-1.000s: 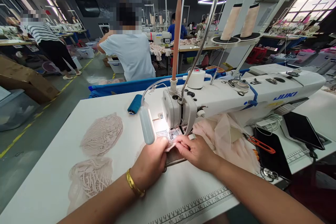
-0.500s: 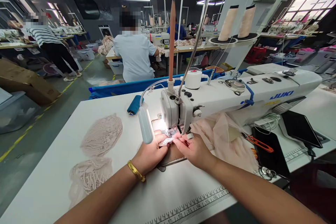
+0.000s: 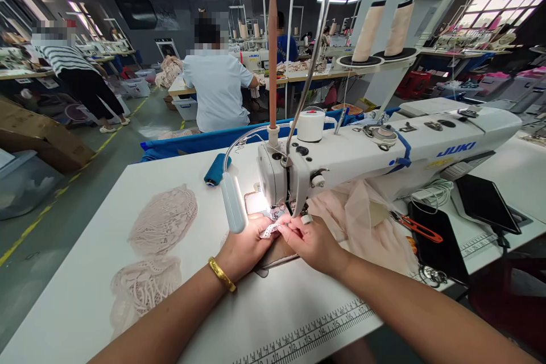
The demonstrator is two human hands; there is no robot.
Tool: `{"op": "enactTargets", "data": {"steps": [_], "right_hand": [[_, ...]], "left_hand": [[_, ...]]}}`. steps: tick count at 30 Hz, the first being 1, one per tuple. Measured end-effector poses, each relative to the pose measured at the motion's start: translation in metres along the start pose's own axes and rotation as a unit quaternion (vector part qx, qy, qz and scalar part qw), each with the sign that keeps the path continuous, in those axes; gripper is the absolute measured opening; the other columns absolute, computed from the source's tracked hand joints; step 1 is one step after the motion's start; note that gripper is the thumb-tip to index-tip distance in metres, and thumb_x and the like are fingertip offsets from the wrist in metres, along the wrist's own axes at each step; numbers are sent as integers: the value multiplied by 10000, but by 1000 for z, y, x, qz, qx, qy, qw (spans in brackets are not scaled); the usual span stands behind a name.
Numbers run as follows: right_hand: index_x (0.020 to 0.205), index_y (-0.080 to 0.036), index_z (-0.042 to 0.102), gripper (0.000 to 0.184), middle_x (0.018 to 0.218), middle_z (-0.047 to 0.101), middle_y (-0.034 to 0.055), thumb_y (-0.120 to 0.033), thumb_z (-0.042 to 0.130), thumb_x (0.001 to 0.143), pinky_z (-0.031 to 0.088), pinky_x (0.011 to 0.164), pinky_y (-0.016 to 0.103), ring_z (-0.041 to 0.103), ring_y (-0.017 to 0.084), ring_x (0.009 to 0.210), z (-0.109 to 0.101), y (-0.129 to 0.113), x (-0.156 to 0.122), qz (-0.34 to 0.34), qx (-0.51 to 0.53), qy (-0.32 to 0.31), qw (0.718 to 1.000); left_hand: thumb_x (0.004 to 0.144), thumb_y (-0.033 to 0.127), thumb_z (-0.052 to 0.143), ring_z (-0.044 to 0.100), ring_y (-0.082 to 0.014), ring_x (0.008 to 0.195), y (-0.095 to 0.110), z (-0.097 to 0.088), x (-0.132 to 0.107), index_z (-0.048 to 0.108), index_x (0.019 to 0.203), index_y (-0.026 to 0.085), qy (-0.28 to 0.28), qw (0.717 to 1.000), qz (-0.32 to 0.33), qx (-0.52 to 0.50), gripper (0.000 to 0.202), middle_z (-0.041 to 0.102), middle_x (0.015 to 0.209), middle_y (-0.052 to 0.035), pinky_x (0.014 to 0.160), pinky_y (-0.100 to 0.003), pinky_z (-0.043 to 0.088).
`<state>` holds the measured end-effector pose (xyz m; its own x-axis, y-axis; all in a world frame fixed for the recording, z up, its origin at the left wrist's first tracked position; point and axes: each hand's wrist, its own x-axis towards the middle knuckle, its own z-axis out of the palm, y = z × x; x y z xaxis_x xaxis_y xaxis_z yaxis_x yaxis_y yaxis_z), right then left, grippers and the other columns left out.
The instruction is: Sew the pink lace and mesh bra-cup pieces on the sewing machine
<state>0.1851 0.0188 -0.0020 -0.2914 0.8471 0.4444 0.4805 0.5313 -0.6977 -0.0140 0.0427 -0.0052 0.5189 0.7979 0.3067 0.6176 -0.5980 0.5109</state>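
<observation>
Under the lit head of a white sewing machine [image 3: 336,153], my left hand [image 3: 244,244] and my right hand [image 3: 313,242] pinch a small piece of pale lace [image 3: 269,231] from either side. Both hands are closed on it, close to the needle area, whose fine parts I cannot make out. A gold bangle [image 3: 222,274] circles my left wrist. Sheer beige fabric [image 3: 356,216] lies bunched beneath the machine arm, right of my right hand. A small grey lamp [image 3: 234,203] hangs just above my left hand.
Two lace pieces, an oval one [image 3: 164,219] and a crumpled one [image 3: 147,287], lie at left. A teal thread spool [image 3: 216,169] stands behind the lamp. Orange thread snips [image 3: 420,227] rest on a black tablet [image 3: 439,250]. A person in light blue [image 3: 217,88] sits ahead.
The view has shifted slightly. My hands stay at the machine with the lace between them, and the lace end looks a little more raised and turned.
</observation>
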Motion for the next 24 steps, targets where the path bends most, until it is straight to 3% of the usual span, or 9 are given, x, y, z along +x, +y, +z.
{"op": "enactTargets", "data": {"steps": [3, 6, 13, 20, 24], "right_hand": [[640, -229, 457, 347, 641, 609, -16, -277, 497, 981, 451, 682, 272, 593, 158, 654, 0, 1, 1, 2, 7, 10, 1000], [628, -230, 429, 362, 644, 611, -13, -283, 495, 981, 451, 680, 274, 593, 159, 661, 0, 1, 1, 11, 9, 1, 1000], [701, -224, 534, 312, 643, 597, -26, -269, 481, 1005, 444, 677, 273, 562, 151, 624, -4, -1, 1, 3, -5, -27, 1000], [704, -222, 569, 342, 693, 633, 1, -278, 456, 1022, 431, 687, 277, 610, 172, 702, -4, 4, -1, 4, -44, -44, 998], [923, -226, 675, 171, 568, 521, -53, -280, 526, 988, 365, 596, 264, 528, 157, 569, -2, 6, -1, 30, -88, -72, 993]], "left_hand": [[931, 213, 599, 627, -151, 708, 5, -3, 1, 642, 717, 211, -19, 999, -14, -28, 218, 644, 742, 15, 667, -263, 492], [919, 227, 624, 637, -157, 728, 8, -6, 1, 656, 740, 211, -27, 998, -30, -50, 183, 657, 780, 10, 672, -269, 502], [982, 312, 547, 592, -149, 679, 6, -6, -1, 623, 697, 206, -11, 999, -13, -43, 314, 615, 716, 5, 639, -262, 485], [1025, 378, 503, 595, -149, 689, 12, -11, 1, 603, 637, 193, -1, 992, -56, -117, 441, 615, 687, 2, 621, -251, 493], [1039, 374, 494, 610, -158, 729, 11, -10, 1, 656, 715, 201, -9, 990, -58, -127, 402, 648, 738, -5, 642, -258, 504]]}}
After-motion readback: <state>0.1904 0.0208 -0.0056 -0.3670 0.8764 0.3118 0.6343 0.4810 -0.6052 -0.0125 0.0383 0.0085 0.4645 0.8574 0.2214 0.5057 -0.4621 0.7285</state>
